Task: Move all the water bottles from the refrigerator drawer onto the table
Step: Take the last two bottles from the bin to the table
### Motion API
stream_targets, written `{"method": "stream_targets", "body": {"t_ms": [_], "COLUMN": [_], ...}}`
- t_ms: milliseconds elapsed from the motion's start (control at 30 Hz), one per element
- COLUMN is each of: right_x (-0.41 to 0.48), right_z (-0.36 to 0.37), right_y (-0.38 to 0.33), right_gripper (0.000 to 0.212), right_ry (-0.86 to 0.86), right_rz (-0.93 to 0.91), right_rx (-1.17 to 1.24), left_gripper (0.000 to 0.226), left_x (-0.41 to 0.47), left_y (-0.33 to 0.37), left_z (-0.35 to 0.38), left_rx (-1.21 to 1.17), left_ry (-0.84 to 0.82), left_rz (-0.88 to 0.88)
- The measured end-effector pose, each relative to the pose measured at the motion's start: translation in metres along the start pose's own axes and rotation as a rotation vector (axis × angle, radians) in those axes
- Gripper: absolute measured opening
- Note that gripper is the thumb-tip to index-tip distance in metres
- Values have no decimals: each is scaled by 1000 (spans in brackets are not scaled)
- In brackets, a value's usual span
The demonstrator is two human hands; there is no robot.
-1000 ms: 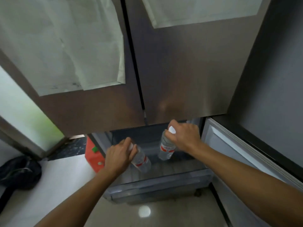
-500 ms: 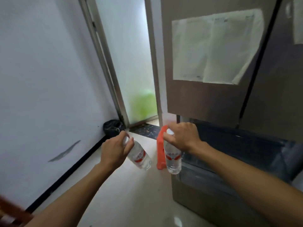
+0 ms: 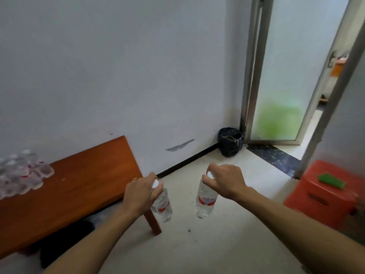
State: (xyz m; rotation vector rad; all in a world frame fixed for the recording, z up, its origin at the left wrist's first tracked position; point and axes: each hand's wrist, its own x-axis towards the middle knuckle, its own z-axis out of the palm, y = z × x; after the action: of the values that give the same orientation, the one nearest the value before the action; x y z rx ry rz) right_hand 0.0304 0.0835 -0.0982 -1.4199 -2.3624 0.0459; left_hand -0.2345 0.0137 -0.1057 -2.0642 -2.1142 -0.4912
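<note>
You hold both arms extended forward, knuckles up, your left hand [image 3: 141,194] curled round the cap end of the left bottle [image 3: 163,206] and your right hand [image 3: 227,181] curled round the cap end of the right bottle [image 3: 205,200].

Clear left bottle [image 3: 163,208] and right bottle [image 3: 205,204], both white-capped and red-labelled, reddish-brown table [image 3: 79,180], orange-red stool [image 3: 316,196], green block [image 3: 330,180] on it, black bag [image 3: 230,141], white wall [image 3: 118,66] with grey scuff [image 3: 179,145]
</note>
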Motion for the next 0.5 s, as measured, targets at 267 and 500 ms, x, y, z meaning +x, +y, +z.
{"method": "stream_targets", "body": {"t_ms": [267,500], "right_x": [121,225], "right_z": [87,172], "right_y": [-154,-263], "right_gripper": [52,42], "right_ry": [-120,-192], "right_rz": [-275,-464], "right_rx": [29,69], "left_gripper": [23,22], "left_x": [-41,-34], "left_y": [-162,-296], "left_z": [-27,-32], "left_rx": [35,117], "left_ry": [24,-4], "left_rz": [-383,-587]}}
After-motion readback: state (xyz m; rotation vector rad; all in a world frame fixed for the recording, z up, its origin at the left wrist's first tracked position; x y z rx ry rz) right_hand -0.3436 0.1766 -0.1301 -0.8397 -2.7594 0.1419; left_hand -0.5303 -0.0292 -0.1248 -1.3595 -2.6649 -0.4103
